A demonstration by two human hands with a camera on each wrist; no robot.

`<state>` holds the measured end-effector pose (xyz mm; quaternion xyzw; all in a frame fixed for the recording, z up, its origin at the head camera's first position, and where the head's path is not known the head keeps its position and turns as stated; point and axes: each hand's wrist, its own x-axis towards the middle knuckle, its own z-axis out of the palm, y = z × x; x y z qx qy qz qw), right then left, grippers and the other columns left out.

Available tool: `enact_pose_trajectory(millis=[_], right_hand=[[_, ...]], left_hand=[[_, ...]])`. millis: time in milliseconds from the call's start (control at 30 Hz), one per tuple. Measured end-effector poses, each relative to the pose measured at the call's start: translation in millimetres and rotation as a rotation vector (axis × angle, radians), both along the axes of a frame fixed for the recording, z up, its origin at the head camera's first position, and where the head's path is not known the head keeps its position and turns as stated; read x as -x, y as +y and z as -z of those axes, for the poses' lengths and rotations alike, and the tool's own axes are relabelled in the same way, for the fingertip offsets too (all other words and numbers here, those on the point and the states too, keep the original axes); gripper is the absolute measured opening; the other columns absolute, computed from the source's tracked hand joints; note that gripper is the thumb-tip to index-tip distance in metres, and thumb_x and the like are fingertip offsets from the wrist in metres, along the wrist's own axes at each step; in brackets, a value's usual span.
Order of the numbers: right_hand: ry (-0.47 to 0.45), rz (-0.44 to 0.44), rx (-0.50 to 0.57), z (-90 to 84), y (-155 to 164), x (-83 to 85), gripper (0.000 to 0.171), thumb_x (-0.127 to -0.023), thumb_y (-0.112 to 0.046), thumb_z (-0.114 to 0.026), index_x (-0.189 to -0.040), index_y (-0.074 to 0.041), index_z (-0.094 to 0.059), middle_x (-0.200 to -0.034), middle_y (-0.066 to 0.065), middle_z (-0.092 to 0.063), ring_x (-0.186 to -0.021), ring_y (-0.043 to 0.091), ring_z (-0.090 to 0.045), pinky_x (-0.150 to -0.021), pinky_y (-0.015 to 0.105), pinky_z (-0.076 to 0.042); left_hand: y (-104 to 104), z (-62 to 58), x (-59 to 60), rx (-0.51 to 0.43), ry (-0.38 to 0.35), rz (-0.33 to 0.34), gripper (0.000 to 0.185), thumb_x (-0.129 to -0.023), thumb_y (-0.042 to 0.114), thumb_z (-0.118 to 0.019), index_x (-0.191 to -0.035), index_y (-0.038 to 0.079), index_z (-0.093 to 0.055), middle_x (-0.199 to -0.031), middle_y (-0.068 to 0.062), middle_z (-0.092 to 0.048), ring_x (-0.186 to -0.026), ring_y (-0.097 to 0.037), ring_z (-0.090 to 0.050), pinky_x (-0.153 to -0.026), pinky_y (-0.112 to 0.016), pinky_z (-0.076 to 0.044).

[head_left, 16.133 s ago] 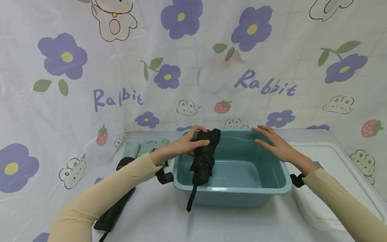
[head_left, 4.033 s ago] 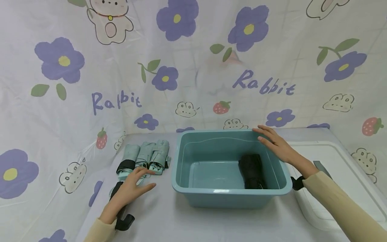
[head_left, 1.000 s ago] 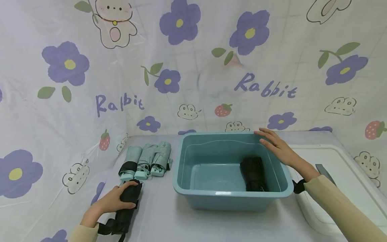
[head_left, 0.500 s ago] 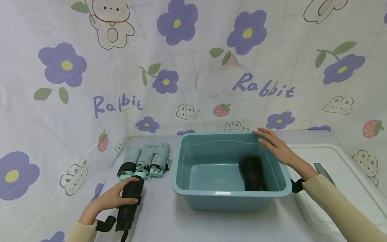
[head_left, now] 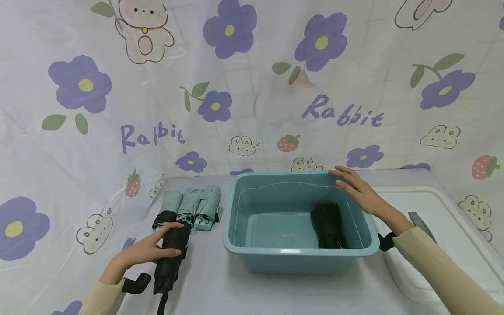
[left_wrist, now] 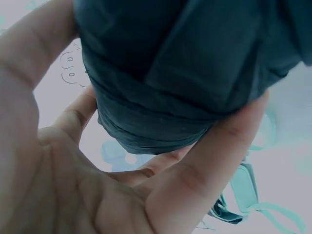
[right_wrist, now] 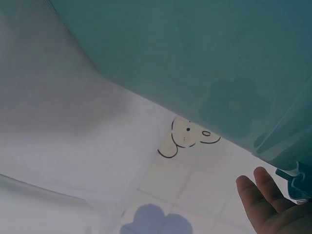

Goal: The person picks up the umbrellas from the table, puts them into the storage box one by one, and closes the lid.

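Note:
In the head view, my left hand (head_left: 146, 250) grips a folded black umbrella (head_left: 167, 270) at the left of the table, thumb on one side and fingers on the other. Its wrist strap dangles toward me. The left wrist view shows the dark folded fabric (left_wrist: 161, 73) between thumb and fingers. My right hand (head_left: 364, 193) rests with extended fingers at the back right rim of a blue-green plastic bin (head_left: 291, 261). Inside that bin, against its right side, lies another black folded umbrella (head_left: 330, 225).
Several pale green folded umbrellas (head_left: 208, 202) lie side by side behind my left hand, partly covered by the held one. A white lid (head_left: 453, 245) with a grey handle (head_left: 421, 225) lies right of the bin, under my right forearm. A printed curtain (head_left: 256, 87) stands behind the table.
Earlier, my left hand held a black umbrella over the bin; one now lies inside. The left hand returned left, took another black umbrella and moved it slightly backward. The right hand stays at the rim.

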<state>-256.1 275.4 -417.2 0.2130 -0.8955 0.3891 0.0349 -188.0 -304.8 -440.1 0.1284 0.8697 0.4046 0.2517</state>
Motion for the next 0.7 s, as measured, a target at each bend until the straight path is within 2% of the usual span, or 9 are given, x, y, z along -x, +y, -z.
enact_pose_trajectory(millis=[233, 400, 533, 700], right_hand=[[0.001, 0.002, 0.005, 0.8, 0, -0.4, 0.045, -0.100, -0.027, -0.040, -0.142, -0.011, -0.037, -0.151, 0.016, -0.019, -0.136, 0.044, -0.017, -0.097, 0.071, -0.017], [0.009, -0.004, 0.006, 1.5, 1, -0.3, 0.045, -0.101, -0.027, -0.040, -0.142, -0.010, -0.036, -0.151, 0.017, -0.019, -0.135, 0.045, -0.017, -0.097, 0.071, -0.018], [0.009, -0.005, 0.009, 0.5, 0, -1.0, 0.045, -0.100, -0.027, -0.040, -0.142, -0.008, -0.037, -0.150, 0.017, -0.019, -0.136, 0.045, -0.017, -0.097, 0.071, -0.018], [0.008, -0.006, 0.002, -0.1, 0, -0.5, 0.045, -0.100, -0.026, -0.040, -0.142, -0.009, -0.037, -0.150, 0.017, -0.020, -0.136, 0.044, -0.018, -0.098, 0.070, -0.018]], left_hand=[[3, -6.2, 4.5, -0.009, -0.008, -0.002, 0.066, -0.086, 0.032, -0.066, -0.140, 0.033, -0.027, -0.146, -0.018, -0.019, -0.085, -0.025, -0.063, -0.068, -0.039, -0.052], [7, -12.9, 6.7, -0.039, -0.030, 0.002, 0.067, -0.087, 0.031, -0.065, -0.141, 0.032, -0.025, -0.147, -0.019, -0.014, -0.085, -0.027, -0.064, -0.068, -0.040, -0.053], [11, -19.3, 7.9, -0.017, -0.026, -0.006, 0.065, -0.087, 0.034, -0.064, -0.140, 0.036, -0.025, -0.148, -0.015, -0.012, -0.090, -0.029, -0.061, -0.068, -0.039, -0.051], [14, -23.2, 10.2, 0.011, -0.008, -0.011, 0.064, -0.087, 0.036, -0.064, -0.139, 0.040, -0.026, -0.149, -0.012, -0.013, -0.107, -0.039, -0.054, -0.071, -0.042, -0.051]])
